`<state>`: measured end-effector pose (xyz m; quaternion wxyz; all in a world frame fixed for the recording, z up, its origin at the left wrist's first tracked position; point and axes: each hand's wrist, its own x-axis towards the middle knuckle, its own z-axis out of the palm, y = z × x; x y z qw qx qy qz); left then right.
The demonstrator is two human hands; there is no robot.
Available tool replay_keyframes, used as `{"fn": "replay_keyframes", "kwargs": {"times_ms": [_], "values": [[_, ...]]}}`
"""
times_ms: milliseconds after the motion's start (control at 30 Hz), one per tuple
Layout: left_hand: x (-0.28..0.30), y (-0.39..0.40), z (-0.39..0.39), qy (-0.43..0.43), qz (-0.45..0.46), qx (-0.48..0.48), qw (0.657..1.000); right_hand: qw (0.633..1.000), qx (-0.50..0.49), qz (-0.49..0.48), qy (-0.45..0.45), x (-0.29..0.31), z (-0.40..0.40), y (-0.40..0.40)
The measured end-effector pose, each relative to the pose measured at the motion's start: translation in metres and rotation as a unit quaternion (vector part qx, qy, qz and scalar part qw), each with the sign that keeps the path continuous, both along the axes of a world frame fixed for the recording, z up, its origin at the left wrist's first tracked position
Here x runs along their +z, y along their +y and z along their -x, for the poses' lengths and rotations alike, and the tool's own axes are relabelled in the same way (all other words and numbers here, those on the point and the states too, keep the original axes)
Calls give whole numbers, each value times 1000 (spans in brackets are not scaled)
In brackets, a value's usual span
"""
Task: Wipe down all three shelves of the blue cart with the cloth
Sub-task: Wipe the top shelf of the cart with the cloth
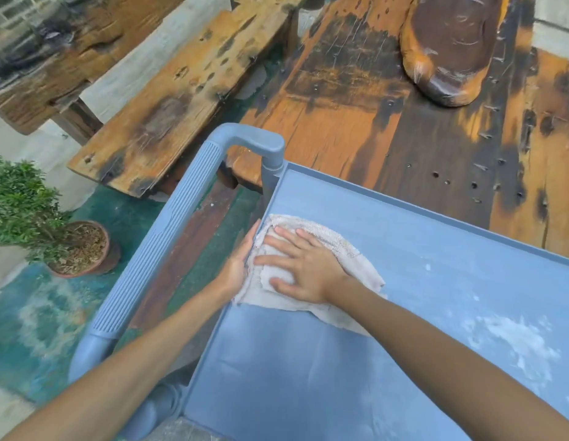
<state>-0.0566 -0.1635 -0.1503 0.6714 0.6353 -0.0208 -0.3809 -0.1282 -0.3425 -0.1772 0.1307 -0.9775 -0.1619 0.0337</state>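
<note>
head view: cloth [337, 246] lies at far-left end of cart's top shelf [308, 377]. right hand [303, 268] flat, fingers spread, pressing it down to wipe; left hand [238, 265] open, cupped against cloth edge. white dust [515, 342] remains right.

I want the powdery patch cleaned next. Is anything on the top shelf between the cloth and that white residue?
Nothing visible. The cloth lies under the right hand near the handle end, and only bare blue shelf separates it from the white residue.
</note>
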Motion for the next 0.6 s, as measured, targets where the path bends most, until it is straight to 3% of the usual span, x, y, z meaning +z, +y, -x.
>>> {"fn": "replay_keyframes", "kwargs": {"times_ms": [200, 300, 400, 467, 600], "values": [[-12, 9, -3, -121, -122, -48, 984, 988, -152, 12, 41, 11, -71, -54], [-9, 11, -2, -297, -222, -81, 925, 984, -175, 19, 26, 8, -78, -56], [-5, 3, 2, -471, -308, -132, 816, 981, -190, 17, 22, 5, -74, -52], [-3, -3, 2, -496, -366, -163, 771, 977, -212, 16, 28, 7, -72, -50], [0, -10, 2, -486, -434, -202, 731, 965, -260, 2, 46, 8, -63, -44]]}}
